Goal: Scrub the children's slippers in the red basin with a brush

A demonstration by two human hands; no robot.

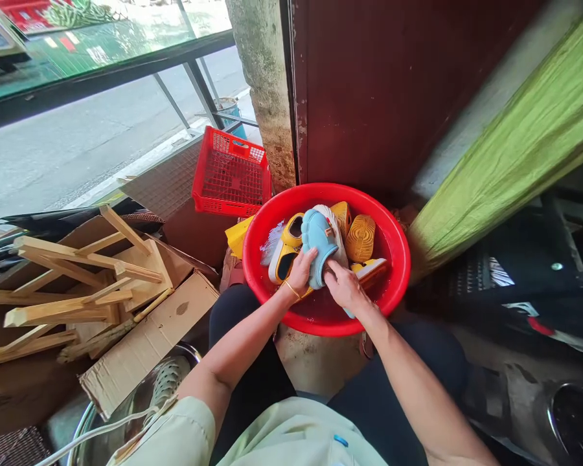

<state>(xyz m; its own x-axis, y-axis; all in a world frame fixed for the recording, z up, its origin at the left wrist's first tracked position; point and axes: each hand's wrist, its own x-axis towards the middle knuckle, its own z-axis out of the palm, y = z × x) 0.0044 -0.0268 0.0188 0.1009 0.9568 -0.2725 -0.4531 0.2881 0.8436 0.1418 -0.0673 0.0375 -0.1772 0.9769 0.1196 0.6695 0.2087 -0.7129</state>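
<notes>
Over a red basin (pixel 399 259) of water, a light blue shoe (pixel 317 232) with a scalloped toe is held up. My left hand (pixel 301 270) grips its near left side, fingers closed round it. At the shoe's opening is my right hand (pixel 341 285), its fingertips partly hidden inside. Yellow and white shoes lie in the basin around it, among them a yellow one with dark openings (pixel 287 249) on the left and a yellow sole (pixel 361 238) on the right.
Behind the basin stands a red plastic crate (pixel 230 206). Wooden stool frames (pixel 121 265) and a cardboard flap (pixel 150 343) are on the left. A green cloth (pixel 505 155) hangs at the right, near a dark red door (pixel 369 84).
</notes>
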